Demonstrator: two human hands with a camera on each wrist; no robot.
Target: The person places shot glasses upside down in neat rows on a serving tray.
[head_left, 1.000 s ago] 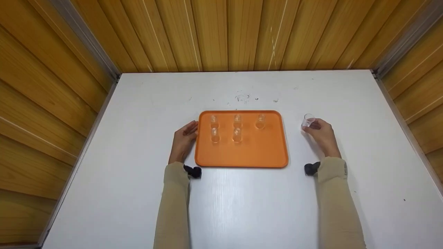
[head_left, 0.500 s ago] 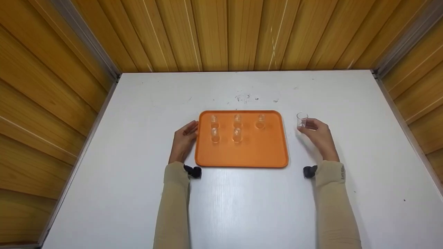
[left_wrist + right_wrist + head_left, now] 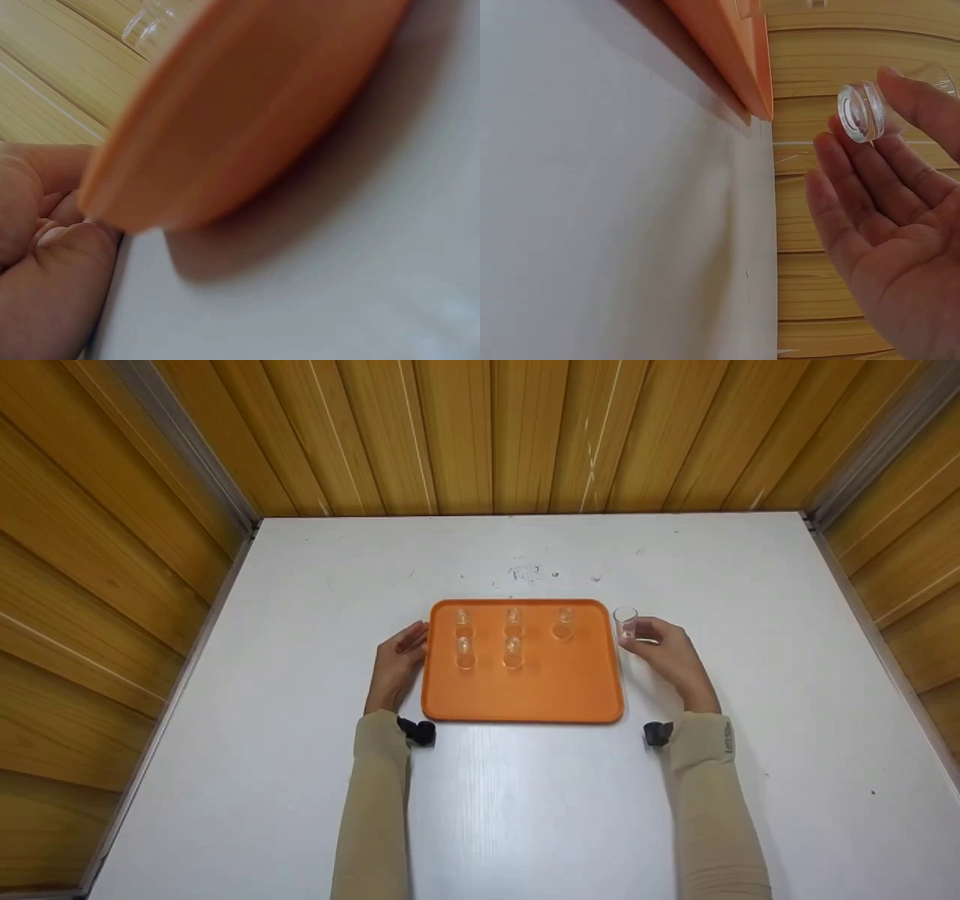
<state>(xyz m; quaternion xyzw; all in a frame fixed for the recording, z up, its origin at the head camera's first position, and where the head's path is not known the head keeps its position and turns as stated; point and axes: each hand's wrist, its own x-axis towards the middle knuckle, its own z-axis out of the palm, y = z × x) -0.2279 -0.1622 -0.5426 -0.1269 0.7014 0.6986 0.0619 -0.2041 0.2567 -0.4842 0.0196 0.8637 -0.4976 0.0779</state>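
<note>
A small clear shot glass (image 3: 625, 622), base downward, is pinched between the thumb and fingertips of my right hand (image 3: 671, 656), just off the right rim of an orange tray (image 3: 555, 697). The right wrist view shows its thick base (image 3: 860, 112), with the hand's lower fingers extended. Several similar glasses (image 3: 513, 652) stand on the tray, seemingly mouth down, three in the far row and two nearer. My left hand (image 3: 397, 660) rests against the tray's left edge, its fingers loosely bent. Up close, those fingers (image 3: 67, 251) touch the tray's corner; the fingertips are partly hidden.
The tray lies on a white table (image 3: 525, 802) with dark specks (image 3: 525, 572) behind it. Wood-patterned panels (image 3: 465, 435) enclose the back and both sides. A black wrist camera (image 3: 658, 733) sits at each cuff.
My right hand has moved left with the shot glass, from well right of the tray to beside its rim. The left hand, tray and the glasses on it stay put.
</note>
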